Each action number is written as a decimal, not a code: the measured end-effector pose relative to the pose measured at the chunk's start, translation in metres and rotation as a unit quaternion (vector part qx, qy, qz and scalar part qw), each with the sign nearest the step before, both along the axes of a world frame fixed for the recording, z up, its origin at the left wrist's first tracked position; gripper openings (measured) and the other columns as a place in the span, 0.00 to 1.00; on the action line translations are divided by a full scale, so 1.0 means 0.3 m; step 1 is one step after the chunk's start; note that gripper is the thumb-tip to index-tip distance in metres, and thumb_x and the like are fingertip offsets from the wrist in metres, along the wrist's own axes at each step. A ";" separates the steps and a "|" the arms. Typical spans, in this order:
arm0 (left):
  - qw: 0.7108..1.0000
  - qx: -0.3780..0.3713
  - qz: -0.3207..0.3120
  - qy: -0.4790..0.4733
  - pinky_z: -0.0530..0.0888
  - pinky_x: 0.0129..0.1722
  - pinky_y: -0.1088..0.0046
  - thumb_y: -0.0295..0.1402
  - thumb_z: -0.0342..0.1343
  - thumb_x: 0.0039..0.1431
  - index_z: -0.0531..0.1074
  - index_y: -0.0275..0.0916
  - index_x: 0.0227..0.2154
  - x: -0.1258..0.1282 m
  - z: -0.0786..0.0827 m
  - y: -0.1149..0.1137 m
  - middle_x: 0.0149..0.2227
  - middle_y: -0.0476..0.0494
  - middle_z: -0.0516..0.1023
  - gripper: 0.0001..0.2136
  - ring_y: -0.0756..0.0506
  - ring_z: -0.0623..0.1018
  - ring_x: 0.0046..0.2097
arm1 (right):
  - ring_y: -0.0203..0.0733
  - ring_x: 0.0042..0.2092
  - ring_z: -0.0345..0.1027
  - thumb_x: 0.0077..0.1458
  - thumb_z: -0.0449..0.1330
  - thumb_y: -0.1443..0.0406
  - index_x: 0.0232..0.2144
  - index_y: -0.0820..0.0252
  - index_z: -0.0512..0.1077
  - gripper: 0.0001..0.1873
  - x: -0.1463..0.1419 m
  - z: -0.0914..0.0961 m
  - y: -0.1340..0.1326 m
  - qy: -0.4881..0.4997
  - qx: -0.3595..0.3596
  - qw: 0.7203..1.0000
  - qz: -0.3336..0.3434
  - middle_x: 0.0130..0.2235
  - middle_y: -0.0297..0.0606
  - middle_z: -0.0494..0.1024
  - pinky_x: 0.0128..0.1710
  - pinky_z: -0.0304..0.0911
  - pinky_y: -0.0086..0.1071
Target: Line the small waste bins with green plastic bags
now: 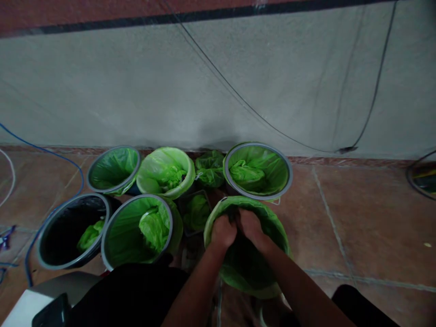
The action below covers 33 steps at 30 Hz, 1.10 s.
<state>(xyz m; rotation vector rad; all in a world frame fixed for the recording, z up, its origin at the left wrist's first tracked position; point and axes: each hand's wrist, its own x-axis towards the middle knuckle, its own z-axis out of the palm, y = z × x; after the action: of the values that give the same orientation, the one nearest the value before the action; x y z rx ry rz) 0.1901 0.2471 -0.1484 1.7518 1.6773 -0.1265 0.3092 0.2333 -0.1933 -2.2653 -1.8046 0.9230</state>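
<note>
Green bin liner [243, 272] | thin, creased | mouth round | darker inside

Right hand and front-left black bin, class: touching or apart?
Apart: the head view shows a green-lined bin standing between right hand and black bin.

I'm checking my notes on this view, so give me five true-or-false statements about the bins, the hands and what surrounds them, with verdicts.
1. The left hand and right hand both reach into one green-lined bin. True.
2. The blue cord lies to the right of all the bins. False: the blue cord runs along the left side.
3. The leftmost bin is black inside and holds a bunched green bag. True.
4. The wall is green from top to bottom. False: the wall is greyish, with a dark stripe and a reddish band above.
5. The rightmost bin by the wall has a grey rim. True.
</note>
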 end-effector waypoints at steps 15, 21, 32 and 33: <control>0.991 0.092 0.078 0.064 0.75 0.46 0.66 0.30 0.47 0.65 0.74 0.38 0.47 -0.087 0.115 0.007 0.46 0.35 0.79 0.13 0.40 0.80 0.47 | 0.40 0.50 0.71 0.63 0.47 0.70 0.52 0.58 0.72 0.20 -0.071 0.094 0.067 0.033 0.156 0.987 -0.019 0.56 0.42 0.72 0.51 0.65 0.29; 0.992 0.041 0.028 0.116 0.74 0.46 0.67 0.29 0.47 0.64 0.73 0.35 0.46 -0.090 0.122 0.035 0.43 0.33 0.81 0.12 0.39 0.81 0.47 | 0.41 0.53 0.70 0.58 0.49 0.74 0.56 0.60 0.69 0.24 -0.060 0.106 0.075 0.011 0.136 0.991 -0.004 0.58 0.43 0.70 0.53 0.64 0.29; 0.994 0.101 -0.025 0.032 0.70 0.54 0.70 0.33 0.51 0.64 0.72 0.37 0.52 -0.175 0.276 -0.061 0.51 0.40 0.78 0.16 0.43 0.77 0.52 | 0.45 0.42 0.75 0.56 0.56 0.69 0.41 0.59 0.79 0.14 0.106 0.269 -0.166 -0.035 -0.021 0.994 0.102 0.40 0.42 0.82 0.43 0.64 0.32; 0.994 0.082 -0.067 0.024 0.70 0.55 0.69 0.32 0.51 0.64 0.73 0.37 0.50 -0.178 0.283 -0.082 0.50 0.40 0.79 0.15 0.43 0.77 0.52 | 0.43 0.40 0.75 0.54 0.57 0.71 0.39 0.58 0.80 0.14 0.130 0.282 -0.189 -0.027 -0.027 0.992 0.120 0.39 0.41 0.82 0.41 0.64 0.32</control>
<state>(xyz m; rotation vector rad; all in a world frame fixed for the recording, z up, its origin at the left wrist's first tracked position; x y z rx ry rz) 0.1367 0.2225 -0.0635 1.9993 1.6416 -0.0944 0.3481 0.1767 -0.1087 -2.1571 -2.1369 0.9652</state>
